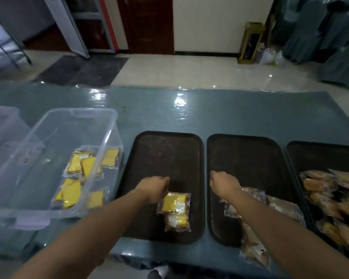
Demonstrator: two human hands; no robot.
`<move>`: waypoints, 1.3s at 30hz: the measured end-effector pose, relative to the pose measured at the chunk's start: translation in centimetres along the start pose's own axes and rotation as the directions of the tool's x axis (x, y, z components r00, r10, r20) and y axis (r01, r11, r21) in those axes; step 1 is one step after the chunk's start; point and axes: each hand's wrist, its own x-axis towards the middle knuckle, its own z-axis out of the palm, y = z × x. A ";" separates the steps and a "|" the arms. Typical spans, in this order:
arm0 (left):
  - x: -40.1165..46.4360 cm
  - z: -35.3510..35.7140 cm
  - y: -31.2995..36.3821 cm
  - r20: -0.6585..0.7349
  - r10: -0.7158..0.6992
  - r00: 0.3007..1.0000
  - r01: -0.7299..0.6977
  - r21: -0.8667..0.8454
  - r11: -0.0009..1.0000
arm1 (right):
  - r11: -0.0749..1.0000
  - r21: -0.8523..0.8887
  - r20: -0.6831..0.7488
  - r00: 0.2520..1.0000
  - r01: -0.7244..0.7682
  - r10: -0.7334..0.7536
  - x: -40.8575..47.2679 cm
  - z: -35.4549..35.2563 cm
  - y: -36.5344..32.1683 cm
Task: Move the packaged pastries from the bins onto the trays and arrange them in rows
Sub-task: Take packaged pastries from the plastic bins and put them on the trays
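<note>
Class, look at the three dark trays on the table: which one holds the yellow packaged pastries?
The leftmost tray, next to the clear bin. Two yellow packets lie on it by the left hand; the middle and right trays hold brownish packets instead.

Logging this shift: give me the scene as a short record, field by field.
surface: blue-covered table
bin: clear plastic bin at left, several yellow packaged pastries inside
left tray: dark tray, two yellow packets at its near end
middle tray: dark tray, brownish packets at its near right
right tray: dark tray, pile of orange-brown packets
left hand: over left tray, fingers hidden
right hand: over middle tray, fingers hidden
</note>
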 end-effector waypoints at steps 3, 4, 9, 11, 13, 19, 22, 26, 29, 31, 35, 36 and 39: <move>-0.5 -4.0 -3.3 -0.144 0.004 0.990 -0.005 -0.002 1.000 | 0.996 0.041 -0.100 0.992 0.078 -0.074 1.6 -3.7 -4.7; -0.4 -5.3 -4.7 -0.189 0.012 0.982 -0.010 0.013 1.000 | 0.993 0.041 -0.142 0.985 0.109 -0.102 2.2 -5.0 -6.5; -0.8 -11.2 -12.6 -0.333 0.008 0.943 -0.005 0.010 1.000 | 0.965 0.104 -0.301 0.932 0.242 -0.201 4.8 -10.6 -17.8; -1.4 -13.1 -16.8 -0.385 -0.006 0.923 0.015 0.020 1.000 | 0.954 0.141 -0.344 0.916 0.266 -0.205 6.1 -12.2 -23.3; -2.5 -14.3 -21.4 -0.380 -0.023 0.925 0.038 0.032 0.999 | 0.941 0.186 -0.382 0.903 0.284 -0.197 7.0 -13.3 -29.0; -4.9 -13.4 -35.7 -0.156 -0.130 0.979 0.126 -0.036 0.991 | 0.920 0.212 -0.281 0.922 0.329 -0.265 9.9 -12.5 -44.2; -4.6 -11.0 -39.6 -0.079 -0.149 0.986 0.148 -0.017 0.989 | 0.939 0.195 -0.108 0.957 0.285 -0.268 12.0 -9.5 -48.5; -3.1 -5.9 -42.4 0.027 -0.092 0.995 0.092 0.003 0.996 | 0.977 0.075 0.116 0.971 0.202 -0.209 14.0 -3.5 -50.7; -2.8 -1.3 -43.4 0.145 -0.079 0.986 0.078 0.014 0.997 | 0.986 0.003 0.285 0.945 0.168 -0.162 15.2 2.5 -50.7; -2.8 1.5 -43.5 0.188 -0.066 0.980 0.067 0.000 0.998 | 0.985 -0.061 0.376 0.917 0.164 -0.130 15.5 5.8 -50.8; -2.9 4.7 -43.6 0.285 -0.032 0.958 0.027 0.021 0.999 | 0.982 -0.120 0.535 0.842 0.147 -0.061 14.6 8.9 -50.7; -2.8 5.1 -43.7 0.281 -0.030 0.959 0.025 0.020 0.999 | 0.983 -0.134 0.535 0.844 0.129 -0.038 14.6 9.7 -50.3; -2.2 5.6 -44.2 0.269 -0.018 0.963 0.013 0.020 1.000 | 0.985 -0.143 0.481 0.877 0.093 -0.013 14.4 11.5 -50.1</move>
